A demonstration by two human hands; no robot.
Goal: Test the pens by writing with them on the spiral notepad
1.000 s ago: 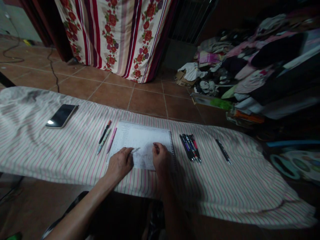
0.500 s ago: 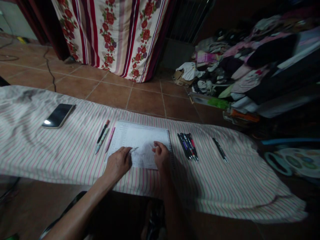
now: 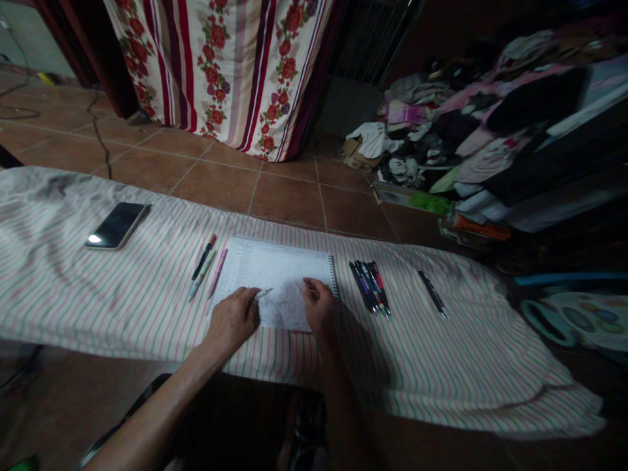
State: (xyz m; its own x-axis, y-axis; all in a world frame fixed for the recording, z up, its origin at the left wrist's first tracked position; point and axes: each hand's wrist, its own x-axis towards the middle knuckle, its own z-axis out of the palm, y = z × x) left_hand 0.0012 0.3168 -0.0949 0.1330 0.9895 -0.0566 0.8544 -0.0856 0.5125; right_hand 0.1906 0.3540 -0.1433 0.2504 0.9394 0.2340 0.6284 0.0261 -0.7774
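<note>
A spiral notebook (image 3: 289,258) with writing on its page lies on the striped cloth, under both hands. My left hand (image 3: 234,319) rests at its lower left, thumb and finger pinched on a thin, pale, pen-like piece (image 3: 265,292) that points right. Over the right part of the page, my right hand (image 3: 320,306) is closed with its fingertips together; whatever is in them is too small and blurred to name. Left of the notebook lie a pink pen (image 3: 217,273), a pale patterned pen (image 3: 201,277) and a black pen with an orange end (image 3: 203,258).
Right of the notebook lies a group of several pens (image 3: 370,289), and farther right a single black pen (image 3: 433,295). A phone (image 3: 118,226) rests on the cloth (image 3: 466,366) at left. Beyond are a floral curtain (image 3: 235,72) and piled clothes (image 3: 471,124).
My right hand has shifted very slightly to the right, its fingers drawn a little closer together. My left hand keeps its pinch on the thin piece. The pens and notebook stay in place.
</note>
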